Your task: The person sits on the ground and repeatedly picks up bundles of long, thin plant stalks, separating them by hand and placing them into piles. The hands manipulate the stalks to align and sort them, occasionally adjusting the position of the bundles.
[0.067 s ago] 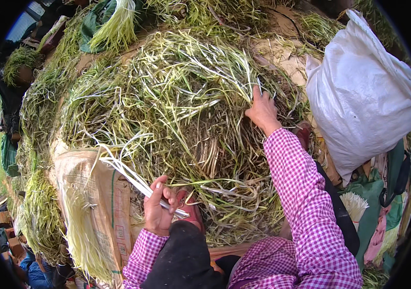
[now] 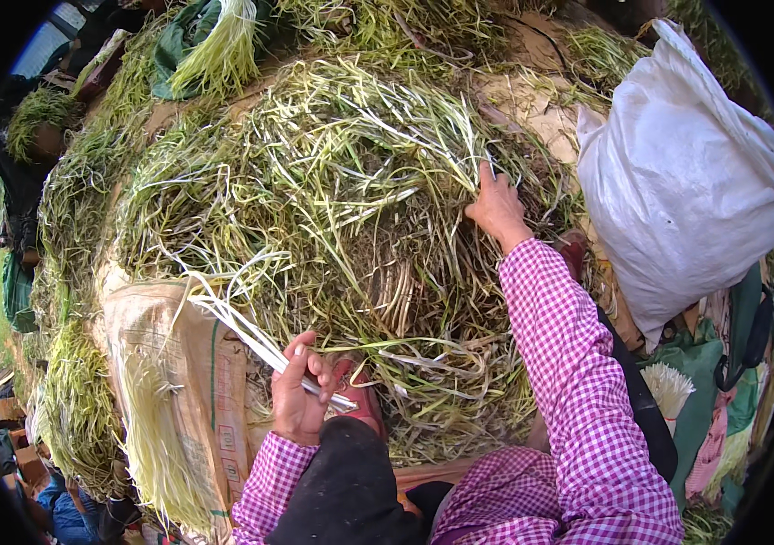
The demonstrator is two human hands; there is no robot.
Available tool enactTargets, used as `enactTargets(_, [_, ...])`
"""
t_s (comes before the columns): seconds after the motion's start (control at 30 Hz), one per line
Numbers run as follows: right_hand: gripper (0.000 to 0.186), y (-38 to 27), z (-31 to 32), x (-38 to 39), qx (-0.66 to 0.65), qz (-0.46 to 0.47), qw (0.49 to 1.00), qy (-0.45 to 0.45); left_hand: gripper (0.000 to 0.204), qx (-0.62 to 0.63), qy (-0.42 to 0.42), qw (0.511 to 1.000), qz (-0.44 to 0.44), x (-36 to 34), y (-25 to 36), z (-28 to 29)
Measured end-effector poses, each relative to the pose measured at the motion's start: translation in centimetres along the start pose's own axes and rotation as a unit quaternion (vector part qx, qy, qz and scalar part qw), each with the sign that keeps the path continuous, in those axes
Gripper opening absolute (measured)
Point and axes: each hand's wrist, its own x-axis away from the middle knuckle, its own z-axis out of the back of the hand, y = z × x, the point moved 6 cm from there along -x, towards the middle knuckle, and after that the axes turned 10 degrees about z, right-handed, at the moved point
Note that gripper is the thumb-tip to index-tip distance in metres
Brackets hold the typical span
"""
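My left hand point(image 2: 298, 391) is closed around a small bunch of blanched chives point(image 2: 246, 334), their white stems crossing the palm and their leaves trailing up and left. Before me spreads a large tangled heap of green and yellowish chives point(image 2: 341, 195), with dirt and dry brown leaves among them. My right hand point(image 2: 498, 211) rests at the heap's right side, its thumb and index finger apart. The index fingertip touches pale stalks there; the curled outer fingers are partly hidden.
A full white sack point(image 2: 686, 182) stands at the right. Bundled pale chives point(image 2: 155, 436) lie on a tan woven sack point(image 2: 194, 313) at the left. Another bundle point(image 2: 223, 54) rests on green cloth at the far side. A red shoe point(image 2: 358, 392) shows beside my left hand.
My right hand has shifted very slightly right and toward me. My left hand keeps its hold on the chives.
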Motion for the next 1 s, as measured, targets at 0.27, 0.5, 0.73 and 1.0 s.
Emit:
enactTargets(0.27, [0.069,4.2,2.9,0.9,-0.318,0.042,0.947,-0.018,0.025,0.031,0.022,0.999,-0.014,0.1,0.4,1.3])
enactTargets(0.5, [0.049,2.0,1.7,7.2,-0.501,0.063,0.863,-0.009,0.025,0.043,0.008,0.999,-0.011,0.3,0.5,1.1])
enactTargets(0.73, [0.045,-1.0,11.4,11.3,-0.578,0.144,0.799,0.081,0.026,0.073,-0.004,0.997,-0.016,0.7,0.7,1.5])
enactTargets(1.0, [0.027,-0.2,11.3,12.7,-0.737,0.120,0.658,0.094,0.026,0.103,-0.025,0.994,-0.018,1.0,0.9,1.5])
